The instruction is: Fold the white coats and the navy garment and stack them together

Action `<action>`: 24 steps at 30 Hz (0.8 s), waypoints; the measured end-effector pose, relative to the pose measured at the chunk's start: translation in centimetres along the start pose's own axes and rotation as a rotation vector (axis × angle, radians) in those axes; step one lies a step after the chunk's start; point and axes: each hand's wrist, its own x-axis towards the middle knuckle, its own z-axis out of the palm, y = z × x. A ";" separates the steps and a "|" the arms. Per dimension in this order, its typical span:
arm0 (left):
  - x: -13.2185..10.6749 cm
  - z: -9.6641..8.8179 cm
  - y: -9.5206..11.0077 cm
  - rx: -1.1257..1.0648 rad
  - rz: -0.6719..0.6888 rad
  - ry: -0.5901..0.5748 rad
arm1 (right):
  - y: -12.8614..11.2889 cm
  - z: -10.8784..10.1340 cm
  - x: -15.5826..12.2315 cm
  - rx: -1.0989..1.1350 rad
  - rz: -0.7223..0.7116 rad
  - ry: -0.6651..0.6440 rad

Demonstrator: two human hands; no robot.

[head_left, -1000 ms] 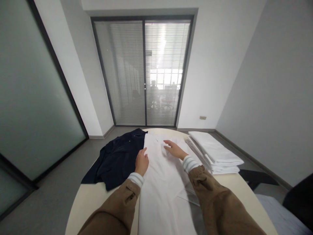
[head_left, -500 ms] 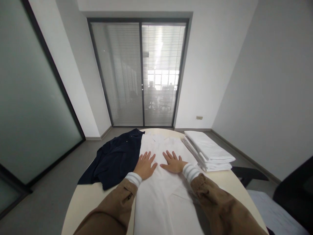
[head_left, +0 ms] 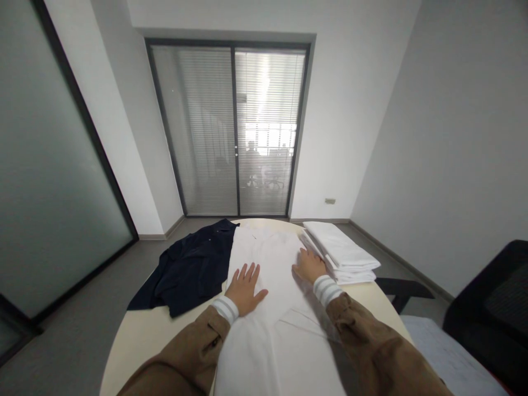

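Note:
A white garment [head_left: 264, 330], which looks like a long shirt or coat, lies spread lengthwise over the round table [head_left: 119, 352]. My left hand [head_left: 244, 289] rests flat on its left half, fingers spread. At the garment's right edge is my right hand [head_left: 310, 267], its fingers bent and the thumb apart from them; no fold of cloth shows between them. Just beyond that hand sits a stack of folded white cloth [head_left: 342, 247]. Left of the garment lies a rumpled dark navy garment [head_left: 192, 267].
A black office chair [head_left: 490, 313] with an armrest stands at the right, beside a pale marbled surface [head_left: 445, 352]. Behind the table are a glass door with blinds [head_left: 264, 132] and a white wall. A frosted glass panel [head_left: 53, 165] is at the left.
My right hand has moved right, from the middle of the white garment to its right edge, and its fingers have bent. The left hand stays flat on the cloth. The view has shifted slightly.

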 end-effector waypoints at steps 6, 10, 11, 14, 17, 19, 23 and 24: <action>-0.6 -0.3 -1.4 -0.003 0.031 -0.031 | 0.7 0.1 0.1 0.068 0.039 -0.016; -0.8 -0.1 -1.5 -0.010 0.046 0.011 | 1.0 -0.2 0.2 0.066 0.066 -0.049; -0.8 0.0 -1.5 -0.014 0.053 0.020 | 1.1 -0.3 0.1 0.066 0.061 -0.063; -0.9 0.1 -1.7 -0.025 0.074 0.044 | 1.3 -0.8 0.3 0.088 -0.008 -0.085; -1.0 0.3 -1.9 -0.033 0.084 0.067 | 1.5 -1.5 0.8 0.147 -0.088 -0.078; -1.0 0.4 -1.9 -0.034 0.087 0.078 | 1.7 -2.1 1.2 0.204 -0.146 -0.075; -0.8 0.6 -2.1 -0.022 0.089 0.072 | 2.2 -3.5 1.7 0.292 -0.255 -0.107; -0.7 0.7 -2.1 -0.020 0.090 0.066 | 2.4 -3.7 1.7 0.299 -0.264 -0.118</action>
